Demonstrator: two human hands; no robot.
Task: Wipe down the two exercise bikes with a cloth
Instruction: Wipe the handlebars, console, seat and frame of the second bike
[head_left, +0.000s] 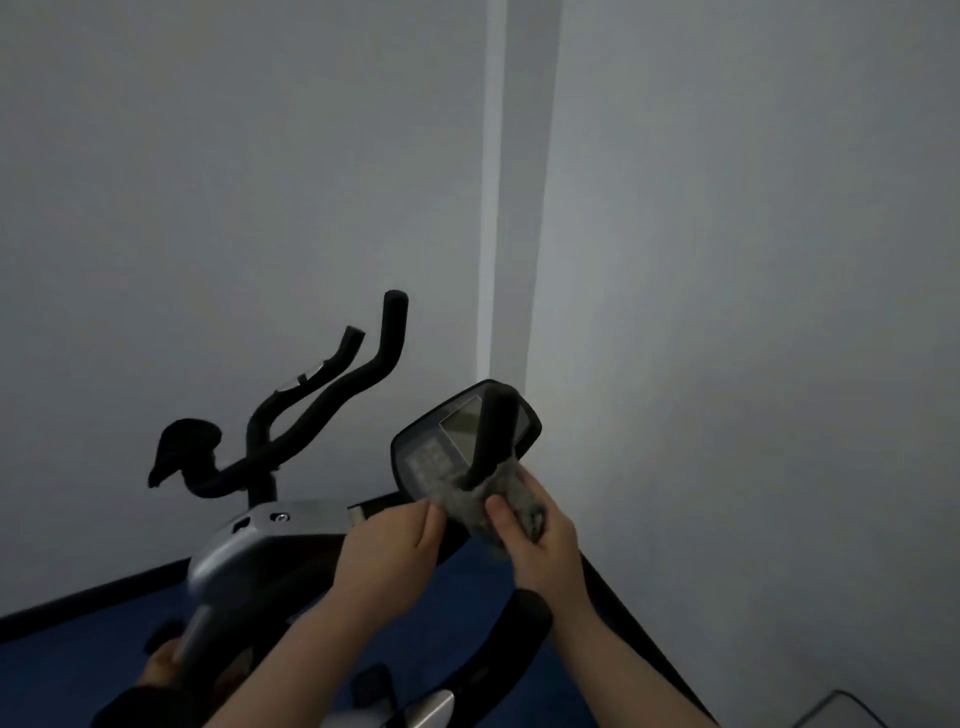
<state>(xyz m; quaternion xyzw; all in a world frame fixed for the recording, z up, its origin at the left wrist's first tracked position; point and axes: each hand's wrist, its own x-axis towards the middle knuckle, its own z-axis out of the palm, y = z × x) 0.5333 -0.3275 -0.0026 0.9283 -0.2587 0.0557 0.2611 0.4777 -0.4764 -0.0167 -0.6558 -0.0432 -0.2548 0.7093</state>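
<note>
While the right hand (540, 525) grips the grey cloth (480, 506) wrapped round the near bike's handlebar (493, 436) (just before its console (447, 447)), the left hand (389, 551) pinches the cloth's edge.

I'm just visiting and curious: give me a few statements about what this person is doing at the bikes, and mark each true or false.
1. Both hands hold the grey cloth. True: the left hand pinches one edge, the right hand grips the rest.
2. The cloth is wrapped round the base of a black handlebar in front of the console. True.
3. The console screen is lit bright red. False: it looks dull grey.
4. The floor is blue. True.
5. The cloth lies on the saddle of the bike behind. False: it is in the hands, away from the saddle.
</note>
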